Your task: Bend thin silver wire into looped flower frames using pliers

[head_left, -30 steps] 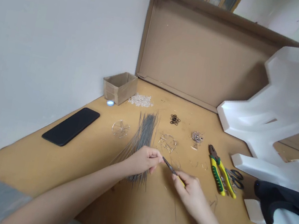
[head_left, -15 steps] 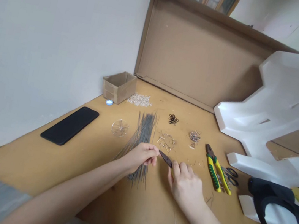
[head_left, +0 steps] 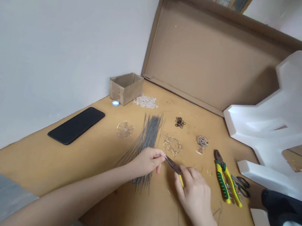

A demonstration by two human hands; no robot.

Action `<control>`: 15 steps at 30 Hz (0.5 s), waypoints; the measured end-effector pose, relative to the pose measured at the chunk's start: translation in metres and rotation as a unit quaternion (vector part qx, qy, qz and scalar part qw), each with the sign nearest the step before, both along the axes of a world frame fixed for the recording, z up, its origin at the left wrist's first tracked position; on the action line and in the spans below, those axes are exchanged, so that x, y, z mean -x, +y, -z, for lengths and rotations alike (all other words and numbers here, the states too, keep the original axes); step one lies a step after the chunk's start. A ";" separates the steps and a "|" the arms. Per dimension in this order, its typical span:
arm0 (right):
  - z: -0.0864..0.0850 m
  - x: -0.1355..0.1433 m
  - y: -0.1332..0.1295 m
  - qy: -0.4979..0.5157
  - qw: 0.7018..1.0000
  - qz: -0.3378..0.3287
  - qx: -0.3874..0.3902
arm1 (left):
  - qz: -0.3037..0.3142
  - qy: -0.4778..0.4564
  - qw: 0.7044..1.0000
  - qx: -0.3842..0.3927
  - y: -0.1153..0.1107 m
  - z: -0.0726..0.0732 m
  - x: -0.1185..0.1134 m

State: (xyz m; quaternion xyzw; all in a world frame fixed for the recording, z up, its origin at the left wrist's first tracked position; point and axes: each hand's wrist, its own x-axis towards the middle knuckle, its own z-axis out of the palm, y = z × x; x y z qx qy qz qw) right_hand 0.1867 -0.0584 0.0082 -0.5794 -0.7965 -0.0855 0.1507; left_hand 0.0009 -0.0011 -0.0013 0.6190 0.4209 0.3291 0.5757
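Note:
My right hand point(head_left: 194, 190) is closed around needle-nose pliers point(head_left: 172, 164) with dark jaws and yellow handles. Their tip meets the pinched fingertips of my left hand point(head_left: 149, 162), where what is held is too small to make out. Beneath my left hand lies a bundle of thin grey wires point(head_left: 151, 132). Just beyond the fingers is a loose ring of bent wire pieces point(head_left: 172, 146). A thin wire point(head_left: 179, 223) shows on the near side of my right hand.
Combination pliers point(head_left: 226, 177) and scissors point(head_left: 241, 185) lie to the right, before white foam point(head_left: 256, 126). Further back are black rings point(head_left: 179, 122), a small metal cluster point(head_left: 202, 141), clear bits point(head_left: 146, 101) and a cardboard box point(head_left: 126, 90). A black phone point(head_left: 76, 125) and wire wheel point(head_left: 125, 129) lie left.
The view has swung slightly left, so everything sits further right. Both hands stay together at the pliers' tip, and more of the yellow handle shows.

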 end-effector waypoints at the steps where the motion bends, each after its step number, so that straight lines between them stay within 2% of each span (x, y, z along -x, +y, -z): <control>1: -0.001 0.000 -0.001 -0.017 1.000 0.006 -0.022 | 0.002 0.003 1.000 0.003 -0.001 -0.001 0.000; 3: -0.002 0.000 -0.003 -0.024 0.998 0.014 -0.055 | 0.010 -0.010 1.000 0.024 -0.001 -0.003 -0.001; 5: -0.002 0.000 -0.004 0.028 0.998 0.002 -0.048 | 0.018 -0.035 0.998 0.045 0.000 -0.005 -0.001; 8: 0.002 -0.003 -0.003 0.157 0.984 -0.045 0.068 | 0.007 -0.048 0.999 0.023 0.000 -0.006 0.000; 10: 0.005 -0.006 -0.002 0.200 0.969 -0.055 0.131 | -0.002 -0.036 0.999 -0.008 0.000 -0.006 0.001; 12: 0.006 -0.010 0.000 0.201 0.972 -0.039 0.116 | -0.006 -0.026 0.999 -0.030 -0.001 -0.006 0.002; 15: 0.006 -0.014 0.002 0.169 0.985 -0.021 0.035 | 0.007 -0.027 0.999 -0.016 -0.001 -0.007 0.003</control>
